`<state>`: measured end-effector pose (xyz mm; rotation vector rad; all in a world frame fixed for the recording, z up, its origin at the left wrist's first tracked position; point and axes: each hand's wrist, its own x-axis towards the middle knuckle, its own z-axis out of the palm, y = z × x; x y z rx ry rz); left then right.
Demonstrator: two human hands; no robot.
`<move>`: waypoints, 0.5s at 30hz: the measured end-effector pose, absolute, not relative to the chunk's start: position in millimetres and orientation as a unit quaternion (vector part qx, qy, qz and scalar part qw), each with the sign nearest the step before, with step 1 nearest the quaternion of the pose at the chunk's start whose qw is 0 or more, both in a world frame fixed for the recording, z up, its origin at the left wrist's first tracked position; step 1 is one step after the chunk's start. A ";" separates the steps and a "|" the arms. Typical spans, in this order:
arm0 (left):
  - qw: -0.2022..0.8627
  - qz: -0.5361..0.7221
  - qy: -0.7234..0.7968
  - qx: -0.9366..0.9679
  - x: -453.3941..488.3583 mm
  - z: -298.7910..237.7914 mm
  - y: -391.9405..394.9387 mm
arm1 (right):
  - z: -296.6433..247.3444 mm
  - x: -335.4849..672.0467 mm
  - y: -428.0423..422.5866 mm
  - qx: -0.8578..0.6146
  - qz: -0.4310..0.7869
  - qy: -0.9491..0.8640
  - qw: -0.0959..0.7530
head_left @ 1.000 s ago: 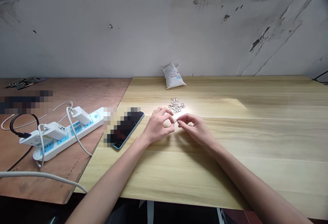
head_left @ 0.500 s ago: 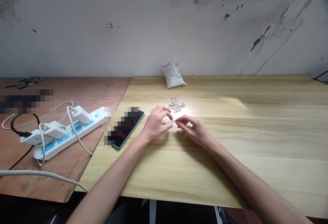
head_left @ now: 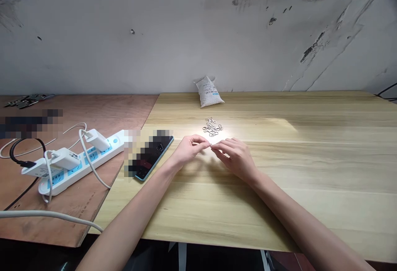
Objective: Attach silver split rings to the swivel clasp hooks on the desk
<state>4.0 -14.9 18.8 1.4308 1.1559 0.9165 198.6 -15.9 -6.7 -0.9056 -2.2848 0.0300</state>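
Note:
My left hand [head_left: 189,149] and my right hand [head_left: 235,157] meet fingertip to fingertip over the light wooden table [head_left: 279,171]. Between them they pinch a tiny metal ring [head_left: 211,145], too small to make out in detail. Both hands have their fingers pressed together around it. Just beyond the fingertips lies a small pile of metal rings [head_left: 212,127] in a bright patch of light. A small white bag [head_left: 208,92] with printing rests farther back, near the wall.
A phone [head_left: 151,155] lies face up left of my left hand. A white power strip [head_left: 77,161] with chargers and cables sits on the darker brown board [head_left: 93,109] at the left. Metal parts [head_left: 26,100] lie at the far left by the wall.
Both hands have lowered toward the table and flattened, with the fingertips still joined on the small ring. The view has shifted slightly.

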 end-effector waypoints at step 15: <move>0.512 0.319 0.485 0.633 -4.2 22.5 -14.2 | 0.1 198.9 -18.8 -0.299 -0.089 -0.913 0.262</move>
